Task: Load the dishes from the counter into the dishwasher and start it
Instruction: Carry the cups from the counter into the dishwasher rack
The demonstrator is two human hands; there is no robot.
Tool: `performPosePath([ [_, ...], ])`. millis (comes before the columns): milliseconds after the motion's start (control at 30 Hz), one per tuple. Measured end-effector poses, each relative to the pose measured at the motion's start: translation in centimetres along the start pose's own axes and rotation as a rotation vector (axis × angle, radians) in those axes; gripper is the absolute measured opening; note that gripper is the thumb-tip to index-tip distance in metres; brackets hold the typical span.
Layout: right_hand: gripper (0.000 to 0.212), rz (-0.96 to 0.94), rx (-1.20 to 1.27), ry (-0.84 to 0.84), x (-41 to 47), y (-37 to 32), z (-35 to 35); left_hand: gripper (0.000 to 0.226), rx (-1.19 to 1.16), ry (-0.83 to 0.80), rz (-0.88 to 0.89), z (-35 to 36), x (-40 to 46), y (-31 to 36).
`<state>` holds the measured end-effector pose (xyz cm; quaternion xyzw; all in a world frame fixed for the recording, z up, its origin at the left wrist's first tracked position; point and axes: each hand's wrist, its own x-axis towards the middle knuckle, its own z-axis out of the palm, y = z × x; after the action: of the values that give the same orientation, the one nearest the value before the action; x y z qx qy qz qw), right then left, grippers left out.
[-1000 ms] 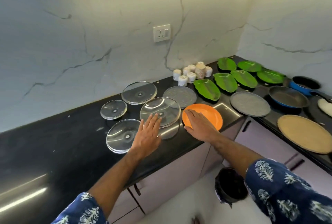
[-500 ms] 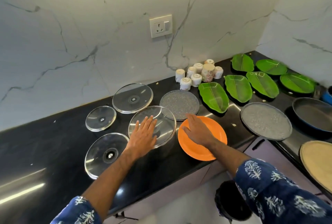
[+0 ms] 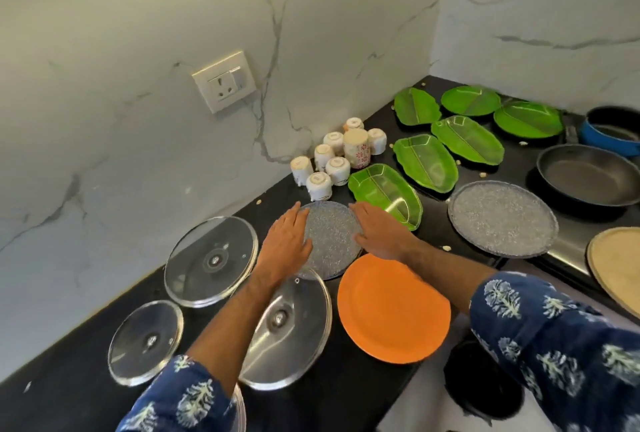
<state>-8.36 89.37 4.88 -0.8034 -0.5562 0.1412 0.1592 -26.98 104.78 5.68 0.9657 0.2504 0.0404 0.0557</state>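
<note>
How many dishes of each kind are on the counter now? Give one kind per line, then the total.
Green leaf plates: 6
Glass lids: 3
Grey speckled plates: 2
Orange plate: 1
Tan plate: 1
Cups: 8
Pans: 2
Total: 23

White marble wall (image 3: 138, 120), black counter (image 3: 69, 397)

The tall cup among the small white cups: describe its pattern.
The tall cup is cream with small red flower motifs, standing upside down. It shows only in the head view.
</note>
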Motion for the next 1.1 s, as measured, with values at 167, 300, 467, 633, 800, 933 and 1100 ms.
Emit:
performPosePath([
  [167, 0.070, 0.009, -0.084, 0.028, 4.9, 2.2, -1.0, 0.070, 0.042, -0.027, 0.049, 0.0, 7.1, -0.7],
  [300, 0.071, 0.009, -0.086, 0.040, 9.3, 4.5, -1.2, 0.068, 0.031, -0.064, 0.020, 0.2, 11.6, -0.5],
  [467, 0.068, 0.004, -0.075, 0.033, 13.9, 5.8, -2.0, 0.069, 0.048, -0.152, -0.006, 1.3, 15.9, -0.6],
  [633, 0.054, -0.099, -0.285, 0.089, 18.6, 6.5, -2.1, 0.070, 0.145, -0.240, -0.070, 3.0, 18.1, -1.0],
  [800, 0.053, -0.059, -0.546, 0.047, 21.9, 6.4, -0.7, 0.073, 0.272, -0.153, -0.096, 4.0, 19.0, -1.1],
  [933, 0.043, -0.042, -0.492, 0.069, 22.6, 6.5, -0.6, 0.069, 0.219, -0.119, -0.127, 4.2, 19.4, -1.1],
  [1100, 0.050, -0.060, -0.413, 0.218, 21.8, 7.4, -0.3, 0.068, 0.083, -0.039, -0.145, 2.7, 19.1, -0.8],
])
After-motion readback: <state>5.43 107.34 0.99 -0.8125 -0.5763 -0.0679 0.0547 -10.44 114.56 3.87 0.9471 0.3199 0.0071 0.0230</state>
